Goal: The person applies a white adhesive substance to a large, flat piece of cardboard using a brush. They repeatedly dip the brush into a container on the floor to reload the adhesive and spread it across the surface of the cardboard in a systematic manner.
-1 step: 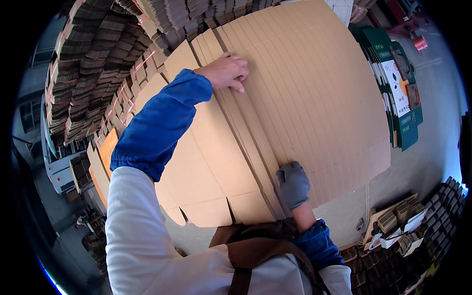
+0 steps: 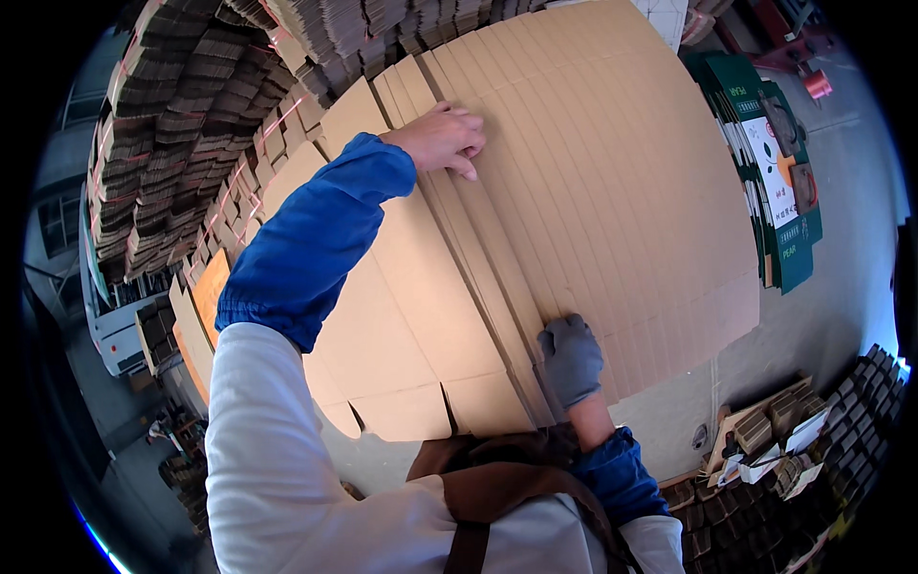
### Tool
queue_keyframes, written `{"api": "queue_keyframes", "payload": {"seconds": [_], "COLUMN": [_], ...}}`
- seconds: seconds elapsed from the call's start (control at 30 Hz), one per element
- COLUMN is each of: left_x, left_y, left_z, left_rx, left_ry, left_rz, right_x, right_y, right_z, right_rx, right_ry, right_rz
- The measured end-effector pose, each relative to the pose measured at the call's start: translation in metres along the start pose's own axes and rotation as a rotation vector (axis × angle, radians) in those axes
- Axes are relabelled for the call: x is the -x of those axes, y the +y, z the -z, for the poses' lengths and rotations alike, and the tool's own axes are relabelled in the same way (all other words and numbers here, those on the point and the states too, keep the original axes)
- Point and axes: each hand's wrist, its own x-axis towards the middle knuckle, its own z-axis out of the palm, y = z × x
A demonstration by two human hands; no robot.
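The gloved right hand (image 2: pixel 571 359) presses flat, fingers curled, on the near edge of the fanned cardboard sheets (image 2: pixel 612 191). Farther off, the bare left hand (image 2: pixel 442 137) grips their far edge. Beyond stand bundled cardboard stacks (image 2: pixel 182 124).

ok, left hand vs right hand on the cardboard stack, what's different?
The left hand is bare; the right hand wears a grey glove. The left hand reaches out to the far end of the flat cardboard sheets on an outstretched arm, while the right hand sits at the near end, close to the body. Both rest on the overlapping sheet edges, and both arms have blue sleeves.
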Motion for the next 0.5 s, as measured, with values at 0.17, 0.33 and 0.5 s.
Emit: {"api": "queue_keyframes", "payload": {"seconds": [0.17, 0.33, 0.5], "left_x": [0.002, 0.010, 0.018], "left_y": [-0.002, 0.009, 0.007], "left_z": [-0.007, -0.021, -0.018], "left_rx": [0.000, -0.036, -0.041], "left_ry": [0.068, 0.235, 0.226], "left_rz": [0.013, 0.065, 0.104], "right_x": [0.000, 0.000, -0.002], "right_y": [0.001, 0.005, 0.004], "right_z": [-0.003, -0.003, -0.004], "right_rx": [0.030, 0.044, 0.024], "right_ry": [0.006, 0.000, 0.004], "right_rz": [0.001, -0.006, 0.027]}}
